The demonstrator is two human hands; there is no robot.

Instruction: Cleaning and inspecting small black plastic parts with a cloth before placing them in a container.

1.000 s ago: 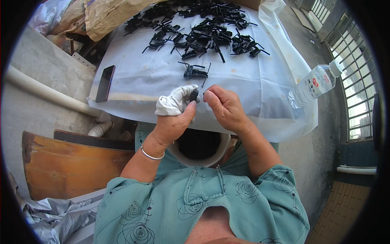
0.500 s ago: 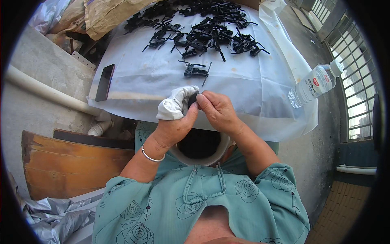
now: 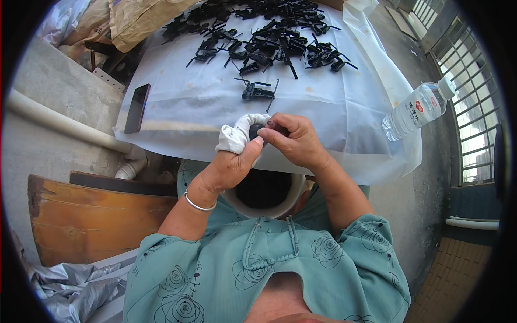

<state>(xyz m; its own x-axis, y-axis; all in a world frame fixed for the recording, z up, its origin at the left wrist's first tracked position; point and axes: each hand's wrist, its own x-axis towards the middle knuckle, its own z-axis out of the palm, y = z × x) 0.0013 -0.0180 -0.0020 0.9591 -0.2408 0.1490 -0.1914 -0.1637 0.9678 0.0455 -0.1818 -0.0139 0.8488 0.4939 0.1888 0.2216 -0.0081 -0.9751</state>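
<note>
My left hand (image 3: 232,166) is closed, its fingers covered by a white cloth (image 3: 231,140) that looks like a glove or rag. A small black plastic part (image 3: 254,131) shows between the cloth and the thumb. With thumb and fingers pinched, my right hand (image 3: 298,141) grips the right side of that part; the fingers hide most of it. Just beyond the hands, a black plastic piece with thin arms (image 3: 257,92) lies alone on the sheeted table. Below the hands stands a pale round bucket (image 3: 295,200) with a dark inside.
Many similar black pieces (image 3: 269,46) are heaped across the far table, on a white plastic sheet (image 3: 183,102). A phone (image 3: 138,109) lies at the left edge, a water bottle (image 3: 417,110) at the right. Brown paper (image 3: 145,21) and a curved wooden board (image 3: 97,220) are left.
Both hands have shifted slightly right. My right hand has turned, its fingers now curling further over the black part. The cloth stays on the left hand.
</note>
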